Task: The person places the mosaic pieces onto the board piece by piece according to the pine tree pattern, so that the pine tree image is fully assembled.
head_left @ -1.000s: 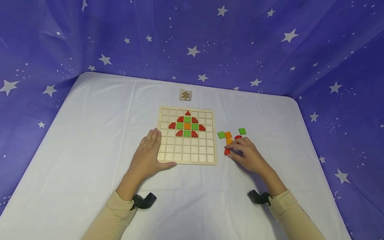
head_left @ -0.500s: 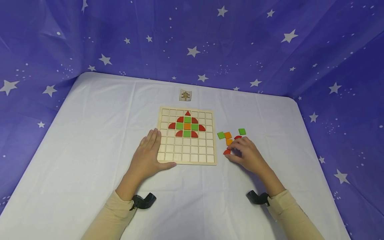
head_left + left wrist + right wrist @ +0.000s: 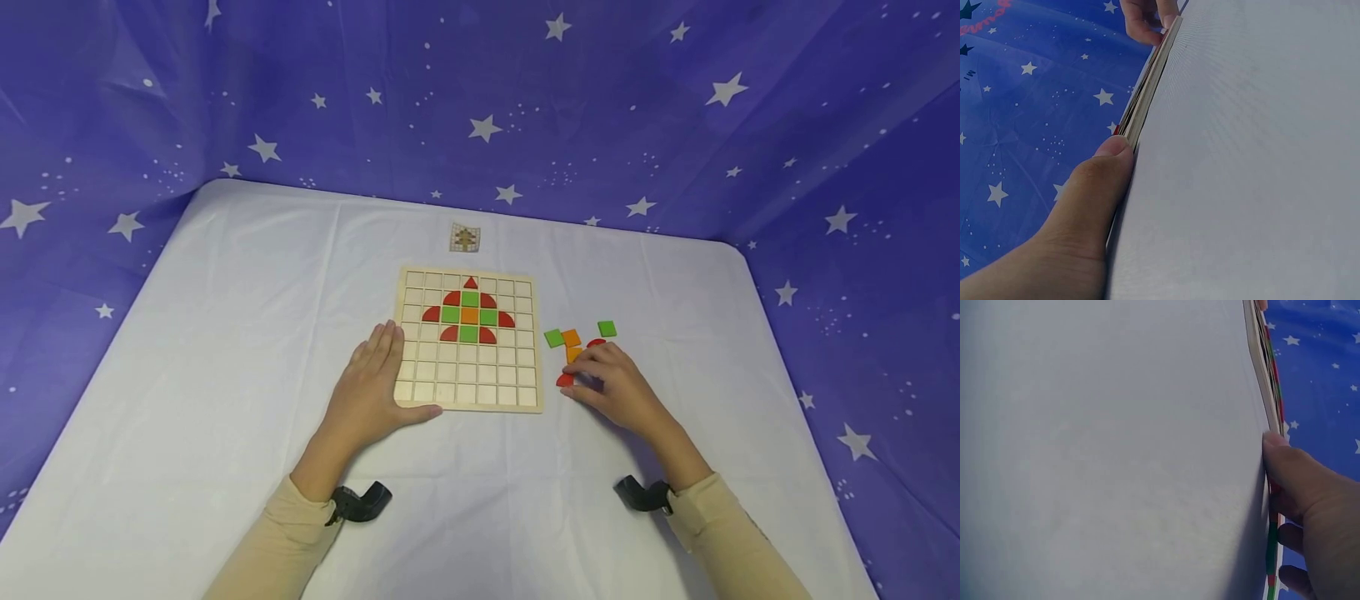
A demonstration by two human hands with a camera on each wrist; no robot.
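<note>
Right hand point(image 3: 621, 388) pinches red quarter-circle tile point(image 3: 565, 381), partly covered, right of wooden grid board point(image 3: 467, 373). Left hand point(image 3: 367, 375), thumb spread, touches board edges. Second red tile point(image 3: 596, 342) partly hidden; full shape unclear.

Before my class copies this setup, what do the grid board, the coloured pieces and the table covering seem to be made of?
Grid board: probably bare wood, matt, by its pale tan colour.
Coloured pieces: perhaps painted wood or plastic; their smooth, even red, green and orange leave it open.
Table covering: likely matt white fabric, by its soft creases, though thin plastic is possible.
</note>
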